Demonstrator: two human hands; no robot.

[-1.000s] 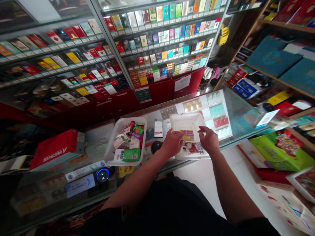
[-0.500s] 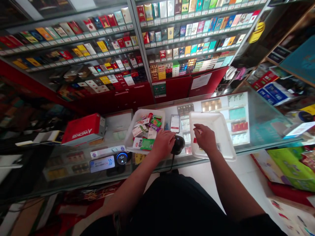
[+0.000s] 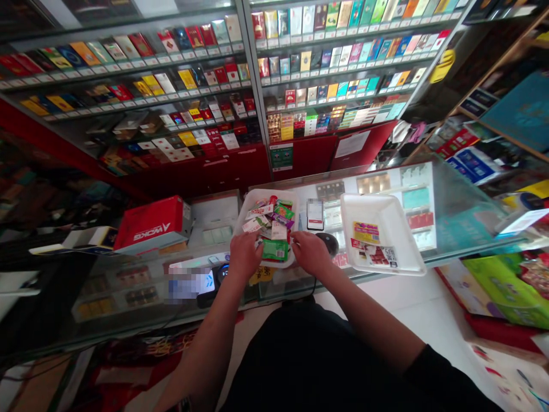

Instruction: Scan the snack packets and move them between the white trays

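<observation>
Snack packets [image 3: 281, 212] in several colours are heaped in the left white tray [image 3: 243, 213]. My left hand [image 3: 245, 254] is at that tray's front left, closed on the left end of a green snack packet [image 3: 274, 250]. My right hand [image 3: 309, 252] is at the tray's right rim, fingers bent and pressed together beside a bit of red wrapping; what they hold, if anything, is hidden. Right of it sits a black rounded device [image 3: 329, 243] with a cable. A yellow packet [image 3: 366, 232] and a red-and-white packet [image 3: 375, 253] lie in the right white tray [image 3: 405, 254].
A phone [image 3: 315, 214] with a lit screen lies between the trays on the glass counter [image 3: 454, 240]. Left stand a payment device [image 3: 191, 283] and a red box [image 3: 150, 223]. Cigarette shelves [image 3: 171, 57] line the wall beyond. A green carton [image 3: 500, 286] stands at right.
My right hand has moved left from the right tray to the left tray's right rim, uncovering two packets. My left hand has gone from the black device to the green packet's left end.
</observation>
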